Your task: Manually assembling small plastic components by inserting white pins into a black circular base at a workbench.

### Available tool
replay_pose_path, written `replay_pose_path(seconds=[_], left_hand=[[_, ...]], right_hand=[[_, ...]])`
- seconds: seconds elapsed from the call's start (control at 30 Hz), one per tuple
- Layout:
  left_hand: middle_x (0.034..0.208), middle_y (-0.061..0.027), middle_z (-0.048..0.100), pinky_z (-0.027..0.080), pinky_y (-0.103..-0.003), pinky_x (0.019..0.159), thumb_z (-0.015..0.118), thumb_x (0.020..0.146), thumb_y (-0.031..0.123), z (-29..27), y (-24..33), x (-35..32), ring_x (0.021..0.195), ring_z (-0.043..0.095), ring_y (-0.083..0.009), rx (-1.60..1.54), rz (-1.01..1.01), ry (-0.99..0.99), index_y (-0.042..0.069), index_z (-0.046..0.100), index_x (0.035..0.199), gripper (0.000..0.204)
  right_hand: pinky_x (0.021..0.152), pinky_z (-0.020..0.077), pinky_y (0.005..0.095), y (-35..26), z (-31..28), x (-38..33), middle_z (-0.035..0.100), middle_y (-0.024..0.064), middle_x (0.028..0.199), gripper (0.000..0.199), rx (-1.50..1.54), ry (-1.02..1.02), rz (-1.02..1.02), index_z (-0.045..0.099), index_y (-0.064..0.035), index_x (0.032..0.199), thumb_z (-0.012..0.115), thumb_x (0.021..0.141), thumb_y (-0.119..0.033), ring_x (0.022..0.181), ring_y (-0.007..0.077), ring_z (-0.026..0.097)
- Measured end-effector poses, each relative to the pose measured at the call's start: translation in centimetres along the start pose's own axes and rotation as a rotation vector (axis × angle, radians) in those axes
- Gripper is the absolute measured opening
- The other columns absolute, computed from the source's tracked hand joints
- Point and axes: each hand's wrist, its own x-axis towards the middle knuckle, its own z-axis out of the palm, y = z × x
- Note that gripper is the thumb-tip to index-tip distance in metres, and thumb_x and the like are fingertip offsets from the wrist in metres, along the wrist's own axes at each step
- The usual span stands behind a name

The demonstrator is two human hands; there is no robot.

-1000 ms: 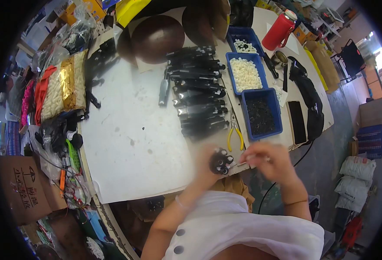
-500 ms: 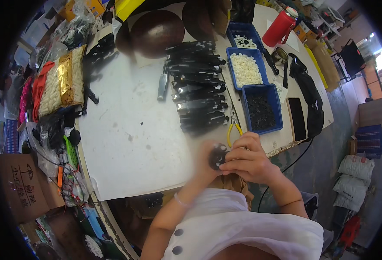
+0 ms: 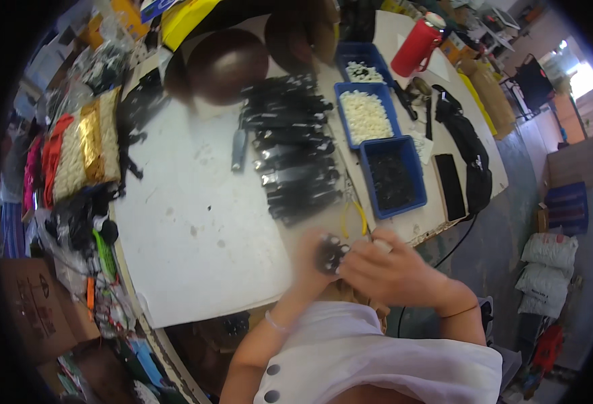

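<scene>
My left hand [image 3: 308,261] holds a small black round part [image 3: 331,254] with pale studs, just over the white table's [image 3: 195,222] near edge. My right hand [image 3: 385,269] is against that part from the right, fingers pinched at it; both hands are blurred. Past them lie yellow-handled pliers [image 3: 351,214] and rows of black parts [image 3: 295,151]. Three blue bins stand to the right: one with dark pieces [image 3: 392,176], one with white pieces [image 3: 364,114], one farther back [image 3: 359,64].
A red bottle [image 3: 415,46] stands at the far right, a black bag [image 3: 468,158] and a dark phone [image 3: 450,186] by the right edge. Two dark bowls [image 3: 227,62] sit at the back. Bagged red and gold items [image 3: 74,151] and cables crowd the left. A cardboard box [image 3: 30,306] sits below left.
My right hand came in from the right and closed onto the black part held in my left hand; both hands stay at the table's near edge.
</scene>
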Motion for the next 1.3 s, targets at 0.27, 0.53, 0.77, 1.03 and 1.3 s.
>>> replay_pose_path(seconds=[0.27, 0.53, 0.77, 1.03, 1.3], left_hand=[[0.101, -0.0127, 0.051, 0.043, -0.035, 0.079, 0.071, 0.062, 0.009, -0.1, -0.4, -0.6, 0.091, 0.052, -0.0293, 0.080, -0.010, 0.022, 0.005, 0.046, 0.103, 0.048], [0.094, -0.0107, 0.048, 0.047, -0.032, 0.068, 0.081, 0.051, 0.003, 0.5, 1.2, 0.6, 0.083, 0.054, -0.0249, 0.112, 0.075, 0.060, 0.005, 0.048, 0.093, 0.053], [0.096, -0.0070, 0.046, 0.040, -0.024, 0.076, 0.065, 0.058, -0.007, 0.4, 1.7, 0.3, 0.082, 0.047, -0.0161, 0.020, -0.119, 0.008, 0.004, 0.045, 0.100, 0.048], [0.093, -0.0118, 0.050, 0.045, -0.036, 0.072, 0.077, 0.054, 0.002, -0.1, 0.8, 0.4, 0.085, 0.053, -0.0291, 0.083, 0.046, 0.004, 0.007, 0.046, 0.101, 0.056], [0.102, -0.0129, 0.048, 0.046, -0.037, 0.079, 0.081, 0.051, 0.002, 0.0, -0.5, 0.1, 0.093, 0.052, -0.0282, 0.009, 0.108, 0.014, 0.007, 0.043, 0.109, 0.069]], right_hand=[[0.063, 0.0360, 0.0298, -3.5, -0.4, 2.8, 0.043, 0.0044, 0.061, 0.012, -0.382, -0.244, 0.017, 0.051, -0.0065, 0.057, 0.052, 0.061, -0.017, 0.066, 0.0191, 0.046], [0.070, 0.0462, 0.0364, 9.7, 1.4, 4.1, 0.062, 0.0055, 0.082, 0.015, 0.429, 0.104, 0.550, 0.065, -0.0145, 0.084, 0.054, 0.074, -0.020, 0.082, 0.0236, 0.059], [0.066, 0.0451, 0.0408, 21.4, 8.8, 3.8, 0.061, 0.0165, 0.078, 0.018, 0.110, -0.156, 0.609, 0.062, -0.0045, 0.082, 0.059, 0.076, -0.021, 0.075, 0.0347, 0.058], [0.069, 0.0443, 0.0433, 19.1, 6.3, 2.8, 0.060, 0.0209, 0.078, 0.025, 0.248, 0.053, 0.837, 0.062, -0.0028, 0.082, 0.057, 0.080, -0.028, 0.077, 0.0370, 0.058], [0.060, 0.0423, 0.0232, 15.8, 4.5, 2.2, 0.059, 0.0054, 0.068, 0.015, 0.670, 0.394, 0.902, 0.060, -0.0016, 0.085, 0.064, 0.076, -0.013, 0.064, 0.0099, 0.054]])
